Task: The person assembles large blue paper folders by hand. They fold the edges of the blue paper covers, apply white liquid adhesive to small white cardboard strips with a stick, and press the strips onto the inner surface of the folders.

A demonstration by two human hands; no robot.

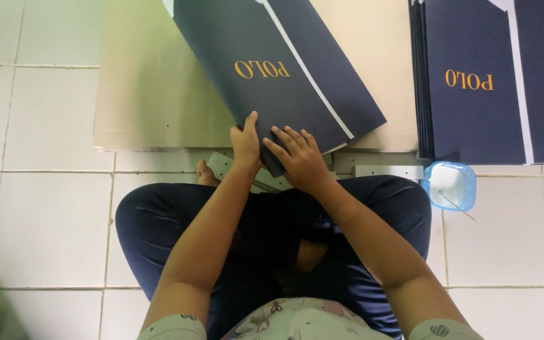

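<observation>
In the head view, the left hand [245,140] grips the near corner of a dark blue printed sheet [272,69] lying tilted on the cardboard board [152,94] on the tiled floor [45,214], while the right hand [297,157] presses flat on the same corner, and a stack of similar sheets [492,75] lies well apart, near a blue glue dish [449,184].

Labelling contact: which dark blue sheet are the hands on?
The tilted single dark blue sheet on the cardboard, under both hands; the others sit stacked upper right, untouched.

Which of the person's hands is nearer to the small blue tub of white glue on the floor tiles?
Right. The right hand presses the dark sheet's near edge, on the side toward the blue tub. The left hand grips that edge farther away, beyond the right hand.
</observation>
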